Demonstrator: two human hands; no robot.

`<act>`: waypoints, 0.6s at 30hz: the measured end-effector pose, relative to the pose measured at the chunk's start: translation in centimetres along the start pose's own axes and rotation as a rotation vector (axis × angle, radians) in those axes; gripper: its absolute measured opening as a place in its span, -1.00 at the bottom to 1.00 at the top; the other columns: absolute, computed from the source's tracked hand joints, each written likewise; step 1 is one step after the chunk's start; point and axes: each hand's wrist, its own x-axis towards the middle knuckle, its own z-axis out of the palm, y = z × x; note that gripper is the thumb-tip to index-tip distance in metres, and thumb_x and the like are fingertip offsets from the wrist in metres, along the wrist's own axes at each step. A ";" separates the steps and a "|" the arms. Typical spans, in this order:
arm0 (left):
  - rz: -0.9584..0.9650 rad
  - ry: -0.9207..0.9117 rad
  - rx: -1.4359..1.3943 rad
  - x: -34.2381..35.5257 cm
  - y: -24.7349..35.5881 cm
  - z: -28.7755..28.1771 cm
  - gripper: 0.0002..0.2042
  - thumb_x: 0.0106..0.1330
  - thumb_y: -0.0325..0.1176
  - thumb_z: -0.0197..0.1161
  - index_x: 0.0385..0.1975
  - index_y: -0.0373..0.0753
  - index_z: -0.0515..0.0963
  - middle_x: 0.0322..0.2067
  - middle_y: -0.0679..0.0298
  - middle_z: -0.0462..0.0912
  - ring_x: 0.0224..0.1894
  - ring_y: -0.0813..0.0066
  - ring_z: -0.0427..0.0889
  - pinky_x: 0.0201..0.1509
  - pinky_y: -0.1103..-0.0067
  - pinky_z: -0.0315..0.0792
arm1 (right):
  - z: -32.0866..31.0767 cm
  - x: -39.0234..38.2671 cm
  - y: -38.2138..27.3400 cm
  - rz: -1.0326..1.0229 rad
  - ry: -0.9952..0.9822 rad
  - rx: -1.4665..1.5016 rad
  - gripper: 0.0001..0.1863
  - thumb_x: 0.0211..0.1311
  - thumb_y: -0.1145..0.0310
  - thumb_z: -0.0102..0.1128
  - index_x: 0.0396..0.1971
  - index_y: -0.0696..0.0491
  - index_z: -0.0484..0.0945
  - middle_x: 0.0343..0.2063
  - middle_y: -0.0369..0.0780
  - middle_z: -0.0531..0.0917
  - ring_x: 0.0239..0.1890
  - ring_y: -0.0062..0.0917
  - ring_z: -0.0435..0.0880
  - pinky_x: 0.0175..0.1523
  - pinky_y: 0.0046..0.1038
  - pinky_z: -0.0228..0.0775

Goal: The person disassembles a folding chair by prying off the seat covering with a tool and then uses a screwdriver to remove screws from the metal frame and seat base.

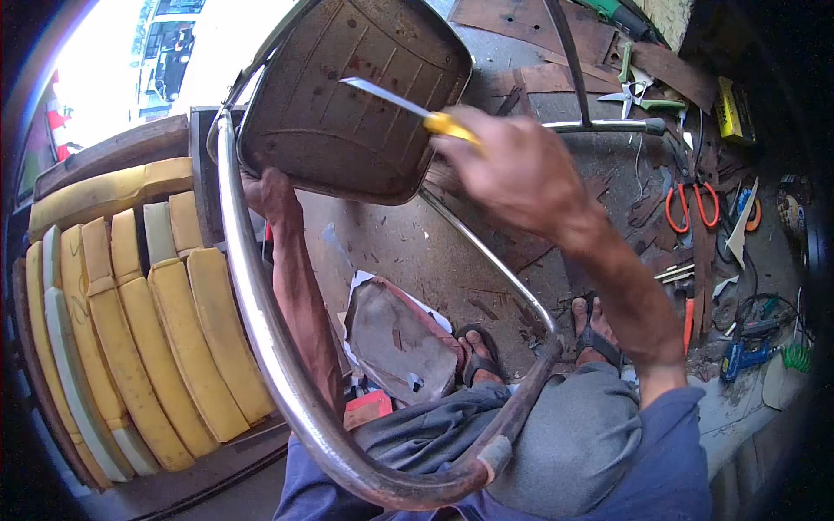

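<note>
A metal-framed chair with a bent chrome tube frame (248, 260) lies across my lap, and its brown, rust-marked panel (347, 95) faces me. My left hand (276, 195) grips the panel's lower left edge; some of its fingers are hidden behind the panel and the tube. Over the panel's right side, my right hand (512, 169) is closed round the yellow handle of a tool (452, 128) with a thin, flat metal blade. The blade points up and left across the panel. I cannot tell whether its tip touches the surface.
Yellow foam pads (165, 347) stand stacked at the left. A grey cover piece (400, 339) lies by my feet. Orange-handled scissors (691, 207), snips (638, 95), a yellow box (734, 111) and a blue tool (743, 358) lie among scraps on the right.
</note>
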 end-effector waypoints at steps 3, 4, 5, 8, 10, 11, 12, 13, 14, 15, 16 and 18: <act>0.018 -0.032 -0.060 0.4 -0.2 0.8 -0.64 0.22 -0.60 0.05 0.05 -0.39 0.48 -0.08 0.16 0.66 -0.11 0.39 0.64 0.07 0.50 0.50 | 0.1 -7.7 4.8 0.348 0.034 0.260 -0.60 0.47 0.10 0.07 0.01 0.14 0.56 -0.39 0.02 0.71 -0.26 -0.12 0.76 -0.13 -0.22 0.57; -0.006 -0.035 -0.079 -0.1 1.1 1.1 -0.64 0.22 -0.60 0.04 0.05 -0.39 0.48 -0.09 0.17 0.66 -0.12 0.40 0.64 0.06 0.50 0.50 | 0.7 -10.6 6.2 0.382 0.059 0.274 -0.60 0.46 0.11 0.08 0.04 0.12 0.56 -0.35 0.03 0.71 -0.24 -0.12 0.76 -0.13 -0.23 0.56; -0.028 -0.030 -0.094 -0.3 1.9 1.0 -0.64 0.22 -0.60 0.04 0.04 -0.40 0.48 -0.10 0.17 0.66 -0.13 0.40 0.64 0.05 0.51 0.50 | 0.9 -12.8 6.9 0.408 0.080 0.291 -0.60 0.46 0.12 0.09 0.06 0.10 0.55 -0.32 0.04 0.71 -0.21 -0.12 0.77 -0.13 -0.25 0.55; -0.023 -0.020 -0.042 -0.1 1.1 2.0 -0.66 0.24 -0.58 0.06 0.03 -0.40 0.48 -0.11 0.17 0.66 -0.14 0.40 0.64 0.03 0.51 0.50 | 0.6 -18.4 7.9 0.651 -0.052 0.374 -0.58 0.42 0.10 0.15 0.03 0.13 0.52 -0.38 -0.05 0.64 -0.32 -0.28 0.69 -0.22 -0.32 0.48; -0.015 -0.018 0.025 0.1 1.0 1.4 -0.62 0.20 -0.60 0.03 0.05 -0.42 0.47 -0.11 0.17 0.66 -0.14 0.39 0.64 0.05 0.50 0.50 | 1.6 -21.5 8.6 0.686 -0.162 0.402 -0.56 0.40 0.10 0.20 0.06 0.13 0.49 -0.48 -0.21 0.56 -0.46 -0.59 0.58 -0.35 -0.44 0.43; -0.016 -0.018 0.051 0.2 0.9 1.3 -0.60 0.18 -0.61 0.02 0.06 -0.43 0.47 -0.11 0.17 0.66 -0.14 0.39 0.64 0.06 0.50 0.50 | 3.0 -23.2 8.5 0.755 -0.220 0.453 -0.52 0.38 0.01 0.19 0.01 0.13 0.49 -0.42 -0.12 0.58 -0.38 -0.41 0.59 -0.22 -0.35 0.43; 0.018 -0.036 0.015 0.1 1.2 1.8 -0.61 0.18 -0.63 0.03 0.05 -0.43 0.49 -0.11 0.16 0.67 -0.12 0.37 0.65 0.07 0.50 0.51 | 3.8 -24.7 8.6 0.832 -0.271 0.496 -0.47 0.36 -0.08 0.19 -0.04 0.13 0.49 -0.36 -0.03 0.59 -0.29 -0.24 0.59 -0.09 -0.26 0.43; 0.043 -0.042 -0.008 -0.3 2.0 1.5 -0.62 0.18 -0.64 0.05 0.03 -0.42 0.51 -0.11 0.16 0.67 -0.10 0.36 0.66 0.07 0.49 0.52 | 2.3 -23.1 5.6 0.967 -0.397 0.393 -0.44 0.37 -0.14 0.13 -0.05 0.12 0.51 -0.32 -0.06 0.63 -0.24 -0.28 0.61 -0.06 -0.27 0.42; 0.068 -0.049 -0.031 -0.6 2.2 1.0 -0.63 0.18 -0.65 0.06 0.02 -0.41 0.53 -0.11 0.15 0.67 -0.08 0.35 0.67 0.08 0.49 0.53 | 3.4 -24.0 5.9 0.947 -0.454 0.377 -0.43 0.38 -0.17 0.11 -0.08 0.12 0.53 -0.30 -0.08 0.65 -0.23 -0.32 0.62 -0.06 -0.28 0.42; 0.035 -0.042 -0.013 0.0 1.0 0.2 -0.55 0.08 -0.67 0.02 0.03 -0.40 0.55 -0.10 0.16 0.68 -0.08 0.35 0.68 0.10 0.48 0.53 | 4.4 -25.1 6.1 0.930 -0.500 0.355 -0.41 0.39 -0.19 0.09 -0.10 0.13 0.55 -0.28 -0.10 0.67 -0.22 -0.36 0.63 -0.06 -0.30 0.42; 0.008 -0.015 0.113 -0.7 3.1 1.4 -0.55 0.09 -0.66 0.03 0.04 -0.40 0.55 -0.10 0.16 0.69 -0.07 0.35 0.68 0.10 0.48 0.53 | 4.9 -25.3 6.5 0.944 -0.503 0.479 -0.42 0.39 -0.17 0.09 -0.11 0.14 0.56 -0.29 -0.13 0.69 -0.23 -0.40 0.63 -0.07 -0.33 0.43; 0.005 0.011 0.065 -0.2 2.8 2.5 -0.56 0.09 -0.66 0.06 0.03 -0.41 0.56 -0.09 0.13 0.69 -0.06 0.33 0.69 0.12 0.48 0.52 | 5.7 -25.7 7.9 0.932 -0.487 0.807 -0.44 0.41 -0.13 0.10 -0.12 0.16 0.57 -0.32 -0.20 0.70 -0.25 -0.49 0.64 -0.08 -0.40 0.44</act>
